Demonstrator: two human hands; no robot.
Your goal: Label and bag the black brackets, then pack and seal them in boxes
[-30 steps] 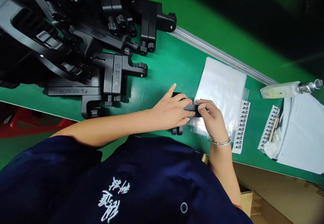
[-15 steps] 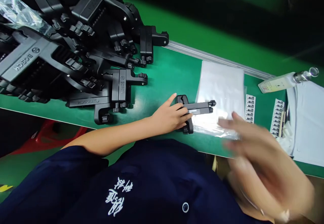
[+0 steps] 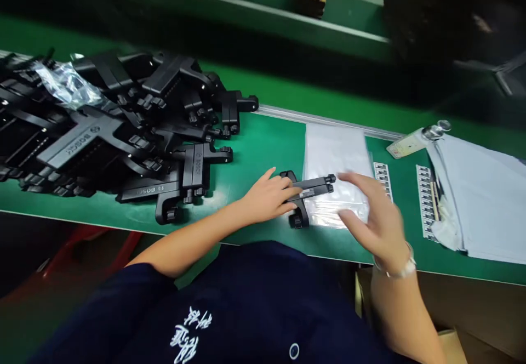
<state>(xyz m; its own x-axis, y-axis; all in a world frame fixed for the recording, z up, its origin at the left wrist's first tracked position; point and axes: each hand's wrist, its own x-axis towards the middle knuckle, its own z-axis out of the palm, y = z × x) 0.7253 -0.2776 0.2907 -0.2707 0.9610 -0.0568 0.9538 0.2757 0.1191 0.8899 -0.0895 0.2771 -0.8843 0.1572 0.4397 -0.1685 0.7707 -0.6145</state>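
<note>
My left hand point(image 3: 269, 197) lies over one end of a black plastic clamp bracket point(image 3: 314, 189), its fingers bent across the body and the thumb stuck out to the side. The bracket rests on the green table, its knobbed end over a stack of clear plastic bags point(image 3: 335, 150). A small pale label shows on the bracket beside my fingers. Above the right side of the bags my right hand point(image 3: 380, 221) is open, with thumb and fingers apart around empty air. Its fingertips are close to the bracket's knobs, and they do not appear to touch.
Many black Bosch brackets point(image 3: 193, 169) are heaped on the left, with crumpled clear plastic point(image 3: 69, 87) on top. Sticker strips point(image 3: 425, 199), a pump bottle point(image 3: 411, 143) and white sheets point(image 3: 489, 199) lie on the right. A metal rail point(image 3: 287, 114) runs along the table's far side.
My right hand has swung in from the lower right toward the bracket's knobbed end. The left hand stays on the bracket. The camera view has tilted up, showing more of the far side.
</note>
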